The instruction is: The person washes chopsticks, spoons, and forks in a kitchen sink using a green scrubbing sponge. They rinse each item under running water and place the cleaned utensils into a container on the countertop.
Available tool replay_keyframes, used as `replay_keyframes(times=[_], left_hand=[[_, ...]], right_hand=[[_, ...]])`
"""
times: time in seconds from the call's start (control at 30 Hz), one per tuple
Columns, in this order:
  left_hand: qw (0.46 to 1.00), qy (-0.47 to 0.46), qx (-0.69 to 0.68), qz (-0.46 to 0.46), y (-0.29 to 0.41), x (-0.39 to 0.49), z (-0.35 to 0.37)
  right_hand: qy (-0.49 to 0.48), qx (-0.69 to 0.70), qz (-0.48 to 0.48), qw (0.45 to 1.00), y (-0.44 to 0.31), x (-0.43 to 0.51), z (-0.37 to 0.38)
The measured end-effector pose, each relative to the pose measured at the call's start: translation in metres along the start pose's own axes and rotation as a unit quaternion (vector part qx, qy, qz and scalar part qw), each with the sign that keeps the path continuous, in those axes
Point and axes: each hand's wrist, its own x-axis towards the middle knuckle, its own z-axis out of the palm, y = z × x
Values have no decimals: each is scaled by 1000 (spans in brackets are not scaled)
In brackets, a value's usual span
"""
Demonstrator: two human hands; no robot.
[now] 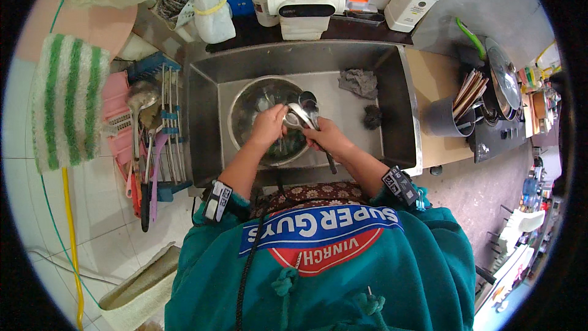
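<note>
Both my hands are over a round metal basin (233, 112) of water, which stands in a stainless steel sink (328, 147). Several utensils are bunched in my right hand (331, 137): shiny metal spoons (298, 112) and a dark, rounded ladle or spoon head (307, 97). A dark handle (331, 165) sticks out below that hand. The fingers of my left hand (268, 124) close on the head end of a metal spoon; their tips are partly hidden. Other objects in the basin are blurred by the water.
A grey rag (358, 83) and a dark scouring pad (372, 116) lie at the sink's right side. Left of the sink hangs a rack (170, 124) with ladles and spatulas. A grey utensil holder (443, 117) stands on the right counter. Bottles (413, 0) line the back ledge.
</note>
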Motion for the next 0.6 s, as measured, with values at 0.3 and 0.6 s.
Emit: replay_keyframes(times=[0.3, 0.6], left_hand=[[907, -117, 388, 114, -52, 13, 24], [883, -146, 446, 15, -44, -4, 19]], right_hand=[[113, -126, -25, 985, 21, 23, -31], [101, -16, -1, 995, 23, 24, -29]])
